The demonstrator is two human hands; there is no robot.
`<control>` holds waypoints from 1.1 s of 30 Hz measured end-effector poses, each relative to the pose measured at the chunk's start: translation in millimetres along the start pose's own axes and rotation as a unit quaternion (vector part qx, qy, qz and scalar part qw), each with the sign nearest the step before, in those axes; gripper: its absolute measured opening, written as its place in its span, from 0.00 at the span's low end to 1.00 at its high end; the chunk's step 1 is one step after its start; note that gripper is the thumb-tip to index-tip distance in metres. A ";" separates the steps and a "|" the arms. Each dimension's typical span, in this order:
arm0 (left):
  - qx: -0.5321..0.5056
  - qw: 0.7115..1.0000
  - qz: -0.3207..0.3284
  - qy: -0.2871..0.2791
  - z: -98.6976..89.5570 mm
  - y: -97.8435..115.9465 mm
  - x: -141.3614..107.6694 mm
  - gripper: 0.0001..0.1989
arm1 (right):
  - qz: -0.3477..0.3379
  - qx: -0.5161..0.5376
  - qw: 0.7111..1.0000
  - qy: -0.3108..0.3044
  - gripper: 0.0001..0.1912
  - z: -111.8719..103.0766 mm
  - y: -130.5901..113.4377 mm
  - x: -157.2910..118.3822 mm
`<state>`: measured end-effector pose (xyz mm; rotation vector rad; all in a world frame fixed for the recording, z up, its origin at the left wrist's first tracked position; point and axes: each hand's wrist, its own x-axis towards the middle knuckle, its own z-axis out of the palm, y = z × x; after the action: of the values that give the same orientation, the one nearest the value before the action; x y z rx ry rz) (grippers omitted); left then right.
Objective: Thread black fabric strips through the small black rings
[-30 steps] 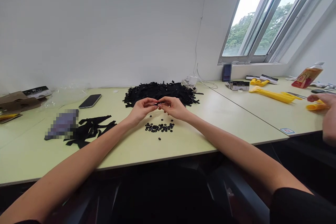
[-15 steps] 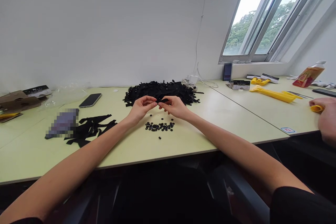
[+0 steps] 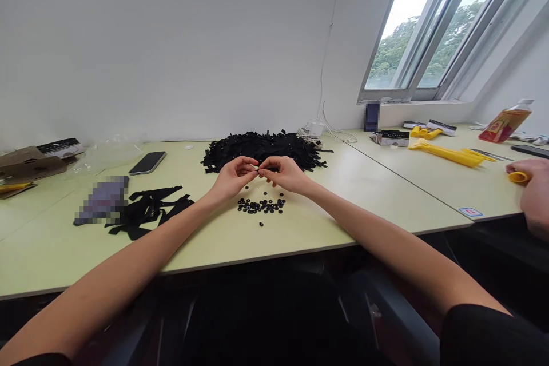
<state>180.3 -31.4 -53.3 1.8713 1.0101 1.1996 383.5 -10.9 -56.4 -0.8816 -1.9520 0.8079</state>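
Observation:
In the head view, my left hand (image 3: pixel 233 176) and my right hand (image 3: pixel 286 175) meet over the table with thumbs and forefingers pinched together. A small black piece (image 3: pixel 258 170) shows between the fingertips; whether it is fabric, a ring or both is too small to tell. Right behind the hands lies a big heap of black fabric strips (image 3: pixel 257 146). Below the hands, many small black rings (image 3: pixel 260 206) are scattered in a loose cluster, with one ring (image 3: pixel 261 224) closer to the table's front edge.
Left of my forearm lie loose black strips (image 3: pixel 150 209), a blurred-out purple item (image 3: pixel 102 200) and a phone (image 3: pixel 148 163). Cardboard packaging (image 3: pixel 32 164) sits at far left. Rightward are yellow plastic parts (image 3: pixel 446 153), a drink bottle (image 3: pixel 506 121) and another person's hand (image 3: pixel 536 189) holding a yellow part.
My right-hand fingers have curled slightly and drawn in closer to the left fingertips. The rings and the heap stay where they were.

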 end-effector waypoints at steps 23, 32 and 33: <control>0.231 0.944 -0.037 -0.233 -38.0 2.8 5.1 0.10 | -0.022 -0.131 0.990 0.049 0.06 -0.7 5.2 0.7; 0.220 0.949 -0.044 -0.222 -34.3 7.0 0.7 0.06 | 0.013 -0.175 0.984 0.006 0.07 0.3 8.4 -0.7; 0.221 0.949 -0.034 -0.221 -32.7 6.2 0.2 0.06 | 0.021 -0.180 0.983 -0.002 0.07 0.1 10.1 -0.5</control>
<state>151.4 -29.8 -36.8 2.2876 1.1325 0.4901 386.5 -5.8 -64.6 -1.1341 -2.1267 0.4840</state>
